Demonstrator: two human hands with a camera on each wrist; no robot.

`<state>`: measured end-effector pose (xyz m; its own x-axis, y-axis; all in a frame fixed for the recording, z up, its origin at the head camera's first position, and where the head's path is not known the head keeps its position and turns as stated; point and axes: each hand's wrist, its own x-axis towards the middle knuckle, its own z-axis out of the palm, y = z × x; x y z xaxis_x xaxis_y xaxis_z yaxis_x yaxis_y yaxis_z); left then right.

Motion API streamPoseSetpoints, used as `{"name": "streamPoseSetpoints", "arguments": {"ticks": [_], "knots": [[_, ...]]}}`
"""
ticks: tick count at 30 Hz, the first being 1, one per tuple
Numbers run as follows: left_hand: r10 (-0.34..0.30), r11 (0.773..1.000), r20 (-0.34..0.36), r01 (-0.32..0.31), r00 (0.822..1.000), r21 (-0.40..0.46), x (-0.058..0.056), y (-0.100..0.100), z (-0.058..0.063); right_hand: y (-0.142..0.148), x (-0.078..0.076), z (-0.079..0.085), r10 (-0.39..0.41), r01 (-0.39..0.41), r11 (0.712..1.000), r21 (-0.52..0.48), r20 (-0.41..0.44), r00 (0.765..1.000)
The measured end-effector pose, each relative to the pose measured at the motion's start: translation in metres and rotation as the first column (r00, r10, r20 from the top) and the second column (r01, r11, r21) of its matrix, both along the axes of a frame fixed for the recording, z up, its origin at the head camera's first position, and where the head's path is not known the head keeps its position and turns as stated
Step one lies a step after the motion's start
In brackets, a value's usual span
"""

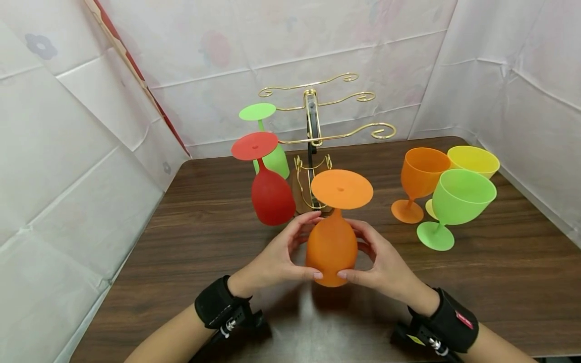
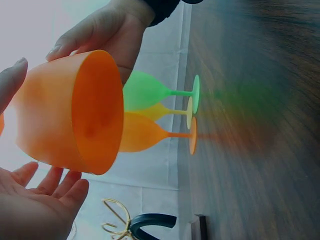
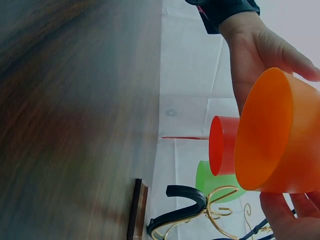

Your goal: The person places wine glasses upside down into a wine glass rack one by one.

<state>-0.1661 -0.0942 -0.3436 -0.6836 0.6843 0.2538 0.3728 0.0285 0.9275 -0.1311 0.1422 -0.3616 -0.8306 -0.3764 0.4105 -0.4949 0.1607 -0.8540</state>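
Observation:
Upside down in front of me is an orange goblet (image 1: 332, 248), its round foot on top and its rim facing the table. My left hand (image 1: 272, 254) and right hand (image 1: 386, 259) grip the bowl from either side, thumbs on the near face and fingers curled behind. Both wrist views show the bowl's open mouth above the tabletop. Just beyond stands a gold wire rack (image 1: 313, 126) with curled arms. On its left side hang a red goblet (image 1: 272, 196) and, behind it, a green goblet (image 1: 277, 164), both inverted.
Upright on the right of the dark wooden table (image 1: 181, 262) are a second orange goblet (image 1: 419, 174), a yellow goblet (image 1: 474, 159) and another green goblet (image 1: 460, 199), close together. White patterned sheeting (image 1: 290, 45) encloses the table's back and sides.

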Motion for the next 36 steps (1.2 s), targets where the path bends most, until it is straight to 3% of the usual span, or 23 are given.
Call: {"name": "streamPoseSetpoints", "arguments": {"ticks": [10,24,29,36], "knots": [[-0.009,1.000,-0.004,0.009,1.000,-0.012,-0.003,0.005,-0.007,-0.001,-0.001,0.002,0.000,0.001,1.000,0.015,-0.083,0.997],[0.016,1.000,-0.038,-0.015,0.999,0.027,-0.003,0.004,-0.009,0.000,-0.002,0.001,0.022,-0.021,0.999,0.029,-0.041,0.999],[0.053,0.998,-0.024,-0.052,0.998,0.032,-0.002,-0.005,-0.009,0.003,-0.003,0.001,0.037,-0.036,0.999,0.019,-0.052,0.998],[0.151,0.988,-0.040,-0.152,0.988,-0.022,-0.001,-0.029,-0.007,0.011,-0.003,-0.001,0.012,-0.009,0.999,0.033,-0.089,0.996]]}}
